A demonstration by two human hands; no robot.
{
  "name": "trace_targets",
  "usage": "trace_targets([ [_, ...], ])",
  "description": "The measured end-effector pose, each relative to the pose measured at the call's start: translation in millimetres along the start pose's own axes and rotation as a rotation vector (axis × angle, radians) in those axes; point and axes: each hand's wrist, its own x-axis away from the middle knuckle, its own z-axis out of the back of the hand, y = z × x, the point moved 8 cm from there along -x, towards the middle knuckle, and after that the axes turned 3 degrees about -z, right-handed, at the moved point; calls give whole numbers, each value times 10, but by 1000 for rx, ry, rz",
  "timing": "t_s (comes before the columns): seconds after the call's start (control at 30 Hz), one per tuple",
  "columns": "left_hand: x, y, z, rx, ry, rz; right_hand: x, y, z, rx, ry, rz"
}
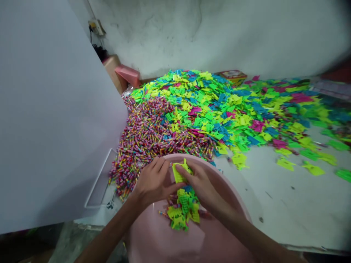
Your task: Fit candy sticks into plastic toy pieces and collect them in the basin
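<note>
Pink plastic basin (175, 244) | left hand (153, 182): fingers (161, 164) half-curled, touching neon-yellow plastic piece (178, 174) | right hand (201, 186): fingers (183, 168) pinching same piece

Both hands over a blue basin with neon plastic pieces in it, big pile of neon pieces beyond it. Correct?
No, the basin is pink, not blue, as the head view shows. The rest stands: the left hand and right hand are over it, neon plastic pieces lie in it, and a big pile of neon pieces lies beyond it.

Both forearms (109, 226) reach forward, the left hand (155, 181) and right hand (200, 184) close together, palms down.
</note>
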Motion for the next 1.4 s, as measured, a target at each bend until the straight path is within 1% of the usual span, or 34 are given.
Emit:
trace_targets([
  [0.1, -5, -183, -179, 41, -63, 35, -176, 93, -9, -3, -18, -29],
  [0.17, -8, -256, -293, 59, -110, 41, -287, 144, -9, -5, -10, -43],
  [0.27, -34, -325, -376, 42, -107, 85, -417, 154, -13, 6, 13, -23],
  [0.33, -57, -353, -395, 33, -97, 132, -478, 134, -5, 36, 37, 5],
  [0.4, -72, -359, -378, 45, -96, 161, -524, 94, 3, 90, 31, 47],
  [0.47, -63, -355, -307, 69, -102, 157, -561, 36, 21, 166, -20, 97],
  [0.53, -27, -390, -222, 161, -131, 151, -599, -32, 65, 256, -107, 149],
  [0.57, 0, -459, -187, 234, -146, 184, -629, -67, 111, 306, -141, 175],
  [0.63, 46, -708, -158, 359, -150, 317, -738, -133, 248, 415, -157, 230],
  [0.67, 59, -876, -172, 387, -137, 405, -825, -158, 325, 475, -139, 258],
  [0.73, 33, -1205, -259, 342, -100, 530, -1061, -172, 450, 603, -77, 300],
  [0.8, -57, -1459, -475, 304, -115, 597, -1355, -119, 487, 731, -37, 306],
  [0.83, -115, -1551, -611, 298, -133, 623, -1511, -77, 479, 792, -21, 297],
  [0.9, -234, -1667, -874, 296, -166, 669, -1810, 10, 453, 902, 34, 261],
  [0.97, -334, -1715, -1080, 311, -185, 711, -2054, 83, 431, 995, 112, 215],
  [1.0, -372, -1727, -1153, 326, -187, 732, -2147, 112, 422, 1031, 152, 194],
  [1.07, -421, -1749, -1237, 372, -178, 773, -2277, 161, 404, 1078, 224, 163],
  [1.13, -443, -1787, -1253, 435, -152, 821, -2346, 198, 388, 1084, 284, 152],
  [1.23, -469, -1851, -1205, 562, -75, 902, -2392, 215, 376, 1021, 354, 157],
  [1.33, -513, -1839, -1149, 719, 50, 983, -2449, 165, 376, 894, 363, 170],
  [1.4, -547, -1762, -1133, 824, 147, 1016, -2490, 93, 390, 782, 344, 173],
])
